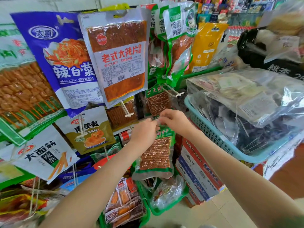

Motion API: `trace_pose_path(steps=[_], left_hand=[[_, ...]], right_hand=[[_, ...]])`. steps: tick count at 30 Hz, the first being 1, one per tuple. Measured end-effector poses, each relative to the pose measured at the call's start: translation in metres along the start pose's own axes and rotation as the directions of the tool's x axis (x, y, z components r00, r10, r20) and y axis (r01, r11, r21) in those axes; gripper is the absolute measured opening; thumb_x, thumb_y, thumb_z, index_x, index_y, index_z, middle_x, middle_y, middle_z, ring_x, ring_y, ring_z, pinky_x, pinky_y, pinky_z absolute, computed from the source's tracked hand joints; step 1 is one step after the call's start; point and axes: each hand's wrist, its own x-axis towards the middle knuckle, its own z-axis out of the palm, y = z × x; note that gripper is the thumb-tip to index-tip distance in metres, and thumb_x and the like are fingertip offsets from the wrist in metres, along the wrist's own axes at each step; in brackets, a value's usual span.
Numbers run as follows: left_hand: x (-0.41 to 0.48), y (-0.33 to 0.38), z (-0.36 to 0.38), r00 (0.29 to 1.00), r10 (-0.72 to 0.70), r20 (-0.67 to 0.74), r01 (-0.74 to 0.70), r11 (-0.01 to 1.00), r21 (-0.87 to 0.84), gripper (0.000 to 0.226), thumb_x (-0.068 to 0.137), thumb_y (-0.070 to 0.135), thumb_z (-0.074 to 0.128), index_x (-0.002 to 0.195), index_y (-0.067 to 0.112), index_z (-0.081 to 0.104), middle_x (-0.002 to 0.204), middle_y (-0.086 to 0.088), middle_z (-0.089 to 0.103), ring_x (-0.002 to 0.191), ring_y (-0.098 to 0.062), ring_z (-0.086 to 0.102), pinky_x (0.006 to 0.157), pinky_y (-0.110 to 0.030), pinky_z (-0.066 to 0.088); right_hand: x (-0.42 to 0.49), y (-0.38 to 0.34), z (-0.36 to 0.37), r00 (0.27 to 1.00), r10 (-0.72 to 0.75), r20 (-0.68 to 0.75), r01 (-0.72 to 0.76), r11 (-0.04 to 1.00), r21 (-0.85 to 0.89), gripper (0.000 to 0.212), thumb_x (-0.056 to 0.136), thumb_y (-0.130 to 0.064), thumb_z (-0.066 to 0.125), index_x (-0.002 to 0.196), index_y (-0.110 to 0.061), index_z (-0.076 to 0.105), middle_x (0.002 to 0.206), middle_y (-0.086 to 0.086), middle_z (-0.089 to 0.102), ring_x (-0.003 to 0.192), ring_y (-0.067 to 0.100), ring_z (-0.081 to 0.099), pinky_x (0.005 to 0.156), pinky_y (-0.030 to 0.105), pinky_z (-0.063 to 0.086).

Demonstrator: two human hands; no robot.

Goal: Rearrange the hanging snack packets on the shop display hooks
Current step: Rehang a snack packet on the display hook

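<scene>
Two bare forearms reach in from the bottom edge, cut off at the elbows. Left hand (144, 134) and right hand (174, 120) meet at the top edge of a green-trimmed packet (156, 155) of brown sticks. The fingertips of both hands pinch its header, and the body hangs free below them. Their fingers cover the hang hole, and the green lettering there is too blurred to read.

Below, a green basket (162, 211) holds crinkled clear-wrapped snacks, their contents hard to make out. A printed carton (197, 170) stands just right of the packet. Further right, a blue basket (213, 134) is heaped with clear plastic bags (246, 96) that hide most of what lies inside.

Just above the hands, a matching packet (158, 101) hangs beside a white hook (174, 92). Higher up hang a clear-fronted packet (120, 60) reading 老式大辣片, a blue packet (65, 55) reading 辣白菜, and green packets (177, 38) reading 啤酒鸭. At lower left, a white packet (44, 155) reads 大面筋.
</scene>
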Motion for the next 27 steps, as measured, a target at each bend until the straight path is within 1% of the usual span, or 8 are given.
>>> trace_pose_path(steps=[3,5,9,14,19,21,24,27], left_hand=[[0.006,0.001,0.003,0.999,-0.044,-0.001,0.044,0.998,0.043,0.025,0.097,0.017,0.042,0.115,0.014,0.059,0.095,-0.008,0.066,0.083,-0.027,0.064,0.063,-0.036,0.048],[0.009,0.003,0.004,0.997,-0.076,0.005,0.076,0.996,0.039,0.022,0.097,0.014,0.041,0.110,0.011,0.059,0.091,-0.009,0.067,0.080,-0.028,0.064,0.059,-0.036,0.048],[0.019,0.010,0.002,0.997,-0.066,0.042,0.062,0.995,0.079,0.018,0.094,0.012,0.043,0.103,0.013,0.058,0.084,-0.006,0.065,0.074,-0.028,0.062,0.059,-0.039,0.051],[0.031,0.009,-0.002,0.985,-0.108,0.131,0.100,0.993,0.065,0.020,0.097,0.022,0.044,0.101,0.016,0.063,0.085,-0.003,0.063,0.077,-0.023,0.060,0.055,-0.033,0.040],[0.038,0.008,-0.003,0.948,-0.130,0.290,0.152,0.987,-0.056,0.019,0.094,0.022,0.054,0.110,0.015,0.062,0.093,-0.004,0.065,0.076,-0.020,0.061,0.059,-0.032,0.046],[0.039,0.006,-0.003,0.952,-0.137,0.275,0.165,0.983,-0.080,0.013,0.093,0.019,0.056,0.103,0.013,0.062,0.090,-0.005,0.065,0.074,-0.021,0.061,0.058,-0.033,0.046],[0.045,0.006,-0.003,0.972,-0.179,0.154,0.197,0.974,-0.113,0.011,0.094,0.021,0.054,0.091,0.012,0.060,0.081,-0.003,0.064,0.065,-0.020,0.057,0.050,-0.029,0.038],[0.053,0.012,-0.004,0.982,-0.189,0.013,0.189,0.979,-0.080,0.021,0.095,0.027,0.051,0.088,0.010,0.060,0.077,-0.003,0.063,0.068,-0.025,0.059,0.053,-0.033,0.042]], right_hand=[[-0.003,0.004,-0.004,0.993,0.005,0.118,-0.012,0.998,0.062,0.042,0.085,-0.021,0.066,0.116,-0.020,0.039,0.096,-0.001,0.068,0.089,0.010,0.064,0.079,0.023,0.050],[-0.006,0.005,-0.003,0.995,-0.035,0.090,0.031,0.999,0.040,0.048,0.082,-0.017,0.069,0.109,-0.018,0.029,0.094,0.004,0.065,0.087,0.011,0.062,0.074,0.020,0.049],[-0.004,0.009,-0.003,0.997,-0.026,0.075,0.028,0.999,-0.018,0.027,0.081,-0.008,0.066,0.091,-0.011,0.041,0.080,0.000,0.054,0.070,0.012,0.049,0.062,0.022,0.039],[0.005,0.011,-0.009,0.990,-0.007,0.139,0.014,0.999,-0.051,0.014,0.083,-0.005,0.061,0.080,-0.018,0.057,0.072,-0.006,0.055,0.068,0.010,0.049,0.064,0.025,0.040],[0.014,0.021,-0.008,0.987,-0.035,0.154,0.071,0.969,-0.235,0.011,0.087,-0.003,0.056,0.089,-0.007,0.066,0.093,0.006,0.063,0.087,0.019,0.053,0.077,0.030,0.041],[0.018,0.027,-0.007,0.995,-0.038,0.091,0.070,0.925,-0.375,0.011,0.089,-0.009,0.055,0.089,-0.008,0.067,0.095,0.007,0.061,0.096,0.024,0.050,0.084,0.034,0.034],[0.025,0.034,-0.011,0.990,-0.079,-0.120,0.012,0.879,-0.477,0.013,0.087,-0.021,0.059,0.087,-0.013,0.069,0.094,-0.001,0.050,0.103,0.023,0.040,0.071,0.029,0.011],[0.036,0.037,-0.017,0.973,-0.077,-0.218,-0.036,0.881,-0.472,0.016,0.085,-0.027,0.063,0.089,-0.013,0.070,0.102,0.005,0.047,0.104,0.025,0.035,0.073,0.028,0.013]])
